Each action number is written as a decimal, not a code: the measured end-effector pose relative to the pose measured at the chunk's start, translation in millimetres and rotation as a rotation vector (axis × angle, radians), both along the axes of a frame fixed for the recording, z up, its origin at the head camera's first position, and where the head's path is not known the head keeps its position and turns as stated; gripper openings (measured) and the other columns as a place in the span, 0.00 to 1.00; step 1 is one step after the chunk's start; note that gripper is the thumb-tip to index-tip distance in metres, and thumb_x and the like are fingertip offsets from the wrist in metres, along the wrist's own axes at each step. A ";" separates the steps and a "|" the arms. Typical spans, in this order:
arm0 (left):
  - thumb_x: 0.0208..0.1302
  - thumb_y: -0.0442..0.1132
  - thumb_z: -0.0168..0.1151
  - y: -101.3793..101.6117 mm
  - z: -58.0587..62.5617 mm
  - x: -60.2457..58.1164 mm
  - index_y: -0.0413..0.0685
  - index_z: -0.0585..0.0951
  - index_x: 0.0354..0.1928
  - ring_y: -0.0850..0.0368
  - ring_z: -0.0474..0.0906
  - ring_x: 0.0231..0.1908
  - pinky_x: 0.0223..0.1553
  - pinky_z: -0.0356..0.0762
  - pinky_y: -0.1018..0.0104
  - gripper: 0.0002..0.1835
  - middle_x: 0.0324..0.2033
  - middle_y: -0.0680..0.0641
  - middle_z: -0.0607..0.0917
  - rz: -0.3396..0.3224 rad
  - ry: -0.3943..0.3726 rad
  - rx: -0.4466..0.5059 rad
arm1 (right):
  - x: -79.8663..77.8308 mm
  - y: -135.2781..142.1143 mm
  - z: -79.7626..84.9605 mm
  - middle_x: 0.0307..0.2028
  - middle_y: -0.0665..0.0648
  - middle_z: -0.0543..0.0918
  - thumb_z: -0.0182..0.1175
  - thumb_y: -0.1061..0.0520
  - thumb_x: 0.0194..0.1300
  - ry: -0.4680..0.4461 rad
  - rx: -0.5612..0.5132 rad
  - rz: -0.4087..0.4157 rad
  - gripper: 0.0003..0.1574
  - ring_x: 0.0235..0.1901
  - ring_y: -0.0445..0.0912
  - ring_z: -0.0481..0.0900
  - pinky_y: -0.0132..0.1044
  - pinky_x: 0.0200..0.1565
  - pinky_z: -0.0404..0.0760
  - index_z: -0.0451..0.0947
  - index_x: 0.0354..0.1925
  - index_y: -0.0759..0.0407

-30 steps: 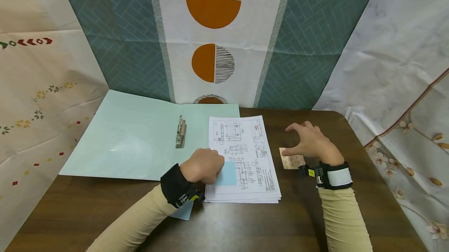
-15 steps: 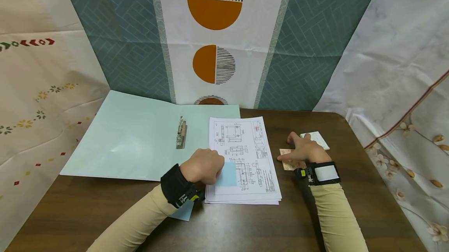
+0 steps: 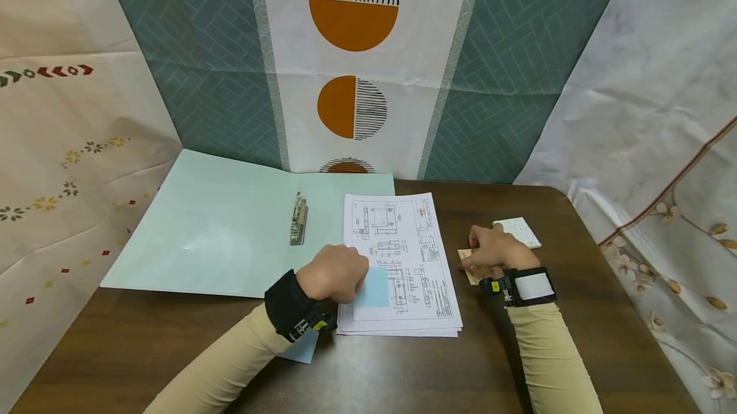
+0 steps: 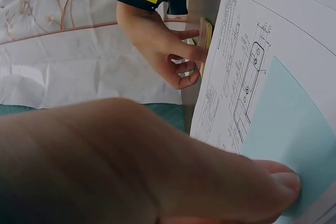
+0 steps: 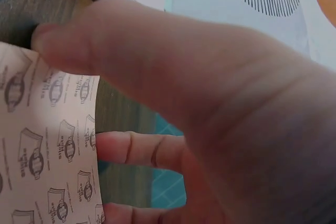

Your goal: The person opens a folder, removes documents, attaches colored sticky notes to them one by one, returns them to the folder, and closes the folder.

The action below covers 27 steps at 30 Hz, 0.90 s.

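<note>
My left hand (image 3: 332,273) lies over the left part of a stack of printed drawing sheets (image 3: 403,225). Its thumb and curled finger pinch a light blue sticky note (image 4: 294,114), which lies against the top drawing. To the right of the stack, my right hand (image 3: 496,251) grips a small square sticky-note pad (image 3: 485,273) with a printed pinkish-tan face. In the right wrist view the thumb is at one edge of the pad (image 5: 37,135), with two fingertips (image 5: 111,146) on the adjoining edge. A white square pad (image 3: 521,231) lies just behind the right hand.
A pale green folder (image 3: 207,228) lies spread out at the back left, with a metal clip (image 3: 297,219) standing on it. Part of a blue sheet (image 3: 301,349) shows under the left wrist. Fabric hangings (image 3: 363,62) enclose the wooden table (image 3: 357,375).
My right hand has moved left and down onto the printed pad, its fingers drawing in around it. The white pad behind has come into view. My left hand stays in place.
</note>
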<state>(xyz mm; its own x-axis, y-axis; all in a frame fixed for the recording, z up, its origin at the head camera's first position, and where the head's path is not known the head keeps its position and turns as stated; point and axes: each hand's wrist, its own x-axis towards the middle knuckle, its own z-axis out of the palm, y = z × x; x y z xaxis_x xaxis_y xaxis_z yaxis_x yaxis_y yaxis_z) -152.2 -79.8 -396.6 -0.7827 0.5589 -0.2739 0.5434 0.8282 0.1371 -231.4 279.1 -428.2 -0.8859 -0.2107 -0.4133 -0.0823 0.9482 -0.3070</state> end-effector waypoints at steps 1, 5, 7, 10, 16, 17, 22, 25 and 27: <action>0.64 0.33 0.74 0.0 -0.1 0.0 0.54 0.77 0.16 0.58 0.64 0.22 0.24 0.61 0.65 0.21 0.17 0.56 0.72 0.000 0.001 0.000 | -1.4 0.5 -2.6 0.51 0.72 0.73 0.79 0.37 0.60 0.011 0.013 -0.002 0.38 0.40 0.58 0.75 0.45 0.35 0.76 0.76 0.52 0.61; 0.65 0.34 0.74 0.1 -0.7 0.0 0.54 0.78 0.16 0.58 0.64 0.22 0.24 0.62 0.65 0.21 0.17 0.55 0.73 0.006 -0.001 0.001 | 3.7 -1.8 5.9 0.50 0.71 0.74 0.80 0.37 0.58 0.040 0.017 0.017 0.38 0.41 0.58 0.75 0.45 0.36 0.77 0.78 0.53 0.59; 0.64 0.34 0.75 0.3 -0.9 -0.2 0.53 0.78 0.17 0.58 0.65 0.22 0.24 0.62 0.65 0.20 0.17 0.55 0.74 0.008 -0.005 0.000 | 6.5 -1.9 10.5 0.50 0.71 0.74 0.80 0.40 0.57 0.090 -0.013 0.031 0.36 0.44 0.60 0.74 0.47 0.37 0.77 0.79 0.53 0.60; 0.64 0.35 0.75 0.7 -1.0 -0.7 0.53 0.79 0.17 0.58 0.66 0.22 0.24 0.63 0.65 0.19 0.18 0.55 0.75 0.012 -0.009 -0.004 | 14.6 -7.6 25.7 0.54 0.74 0.72 0.81 0.45 0.55 0.184 -0.089 0.053 0.35 0.52 0.64 0.70 0.50 0.42 0.76 0.80 0.54 0.61; 0.64 0.35 0.75 0.5 -1.4 -1.2 0.53 0.79 0.17 0.58 0.65 0.22 0.24 0.62 0.66 0.19 0.17 0.55 0.75 0.002 -0.008 -0.001 | 21.9 -12.6 45.1 0.62 0.75 0.68 0.77 0.50 0.59 0.346 -0.180 0.083 0.30 0.62 0.69 0.63 0.62 0.52 0.74 0.82 0.57 0.58; 0.64 0.35 0.75 0.3 -1.5 -1.3 0.53 0.78 0.17 0.58 0.65 0.21 0.24 0.62 0.66 0.20 0.17 0.55 0.74 0.001 -0.005 0.002 | 23.2 -12.3 48.3 0.62 0.75 0.69 0.76 0.50 0.60 0.378 -0.197 0.087 0.29 0.63 0.69 0.62 0.63 0.53 0.74 0.83 0.57 0.58; 0.64 0.34 0.74 -0.6 -1.7 -1.0 0.54 0.77 0.16 0.58 0.65 0.21 0.24 0.61 0.66 0.20 0.17 0.55 0.73 -0.001 0.002 0.012 | 24.8 -8.0 58.1 0.61 0.76 0.69 0.76 0.58 0.63 0.663 -0.379 0.121 0.24 0.60 0.65 0.65 0.54 0.52 0.71 0.83 0.56 0.63; 0.63 0.34 0.74 -0.8 -1.8 -0.6 0.54 0.78 0.16 0.58 0.65 0.21 0.23 0.61 0.66 0.20 0.17 0.56 0.73 -0.001 0.000 0.016 | 23.4 -8.1 59.5 0.63 0.79 0.67 0.78 0.64 0.60 0.873 -0.521 0.147 0.28 0.61 0.51 0.68 0.39 0.55 0.72 0.81 0.57 0.69; 0.63 0.34 0.75 -0.8 -1.6 -0.1 0.54 0.78 0.16 0.58 0.65 0.21 0.23 0.61 0.66 0.20 0.17 0.55 0.73 -0.001 -0.001 0.018 | 22.6 -9.7 59.7 0.65 0.81 0.66 0.79 0.68 0.57 0.962 -0.593 0.159 0.31 0.62 0.40 0.67 0.26 0.57 0.72 0.80 0.57 0.72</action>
